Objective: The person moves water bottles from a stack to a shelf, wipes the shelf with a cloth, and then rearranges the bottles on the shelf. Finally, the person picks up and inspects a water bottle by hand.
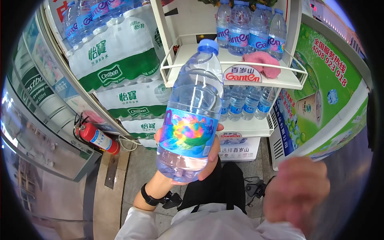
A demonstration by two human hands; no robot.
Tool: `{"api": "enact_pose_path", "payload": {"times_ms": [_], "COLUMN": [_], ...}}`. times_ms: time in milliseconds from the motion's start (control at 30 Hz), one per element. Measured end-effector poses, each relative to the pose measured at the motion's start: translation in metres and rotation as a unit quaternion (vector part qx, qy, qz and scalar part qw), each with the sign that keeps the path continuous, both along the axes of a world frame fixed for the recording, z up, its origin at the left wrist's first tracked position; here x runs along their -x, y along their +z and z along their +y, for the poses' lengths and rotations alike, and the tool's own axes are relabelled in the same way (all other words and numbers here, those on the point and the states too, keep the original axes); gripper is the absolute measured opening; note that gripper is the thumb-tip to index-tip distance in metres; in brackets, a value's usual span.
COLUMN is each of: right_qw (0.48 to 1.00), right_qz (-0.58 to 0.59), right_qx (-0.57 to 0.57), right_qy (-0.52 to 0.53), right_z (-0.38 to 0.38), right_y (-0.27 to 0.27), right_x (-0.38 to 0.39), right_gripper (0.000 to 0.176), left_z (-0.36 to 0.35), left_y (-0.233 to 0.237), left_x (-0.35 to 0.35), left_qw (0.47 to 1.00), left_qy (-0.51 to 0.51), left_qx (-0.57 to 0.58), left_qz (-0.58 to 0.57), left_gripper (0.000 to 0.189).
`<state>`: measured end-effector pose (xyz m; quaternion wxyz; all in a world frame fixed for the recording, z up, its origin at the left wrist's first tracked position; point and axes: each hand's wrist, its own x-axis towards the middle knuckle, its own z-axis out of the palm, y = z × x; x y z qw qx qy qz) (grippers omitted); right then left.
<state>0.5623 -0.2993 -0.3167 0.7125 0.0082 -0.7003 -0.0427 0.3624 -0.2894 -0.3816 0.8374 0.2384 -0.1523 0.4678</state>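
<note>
A large clear water bottle (pixel 190 116) with a blue cap and a colourful label is held up in front of me, its cap end tilted slightly right. My left hand (pixel 213 154) wraps round its lower half from behind, fingertips showing at the right side. A black band is on that wrist. My right hand (pixel 298 190) is off to the lower right, apart from the bottle and smeared by motion; its fingers cannot be made out. Behind the bottle, a pink cloth (pixel 262 64) lies on the white rack's upper shelf (pixel 192 56) near several bottles (pixel 239 38).
Wrapped bottle packs (pixel 116 54) are stacked at the left. A red fire extinguisher (pixel 98 138) stands beside a glass-sided case. More small bottles (pixel 250 102) fill the lower shelf. A green freezer (pixel 326 88) is at the right. Black cables lie on the floor.
</note>
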Motion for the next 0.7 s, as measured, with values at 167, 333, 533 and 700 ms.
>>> {"api": "enact_pose_path", "payload": {"times_ms": [167, 333, 533, 700], "right_qw": [0.997, 0.99, 0.984, 0.993], "right_qz": [-0.077, -0.134, -0.12, -0.046], "right_qx": [0.004, 0.023, 0.128, 0.098], "right_qy": [-0.016, 0.031, 0.028, -0.036], "right_z": [-0.026, -0.021, -0.036, 0.015], "right_y": [0.013, 0.017, 0.013, -0.003], "right_x": [-0.016, -0.031, -0.034, -0.008], "right_gripper": [0.037, 0.018, 0.027, 0.024], "left_z": [-0.013, 0.004, 0.019, -0.012], "left_y": [0.021, 0.005, -0.001, 0.013], "left_x": [-0.009, -0.009, -0.012, -0.015], "left_qw": [1.0, 0.989, 0.963, 0.994], "left_qy": [0.022, -0.112, -0.217, -0.102], "left_qx": [0.009, -0.083, -0.158, -0.028], "left_qz": [0.018, -0.04, -0.032, 0.031], "left_gripper": [0.079, 0.105, 0.094, 0.079]}}
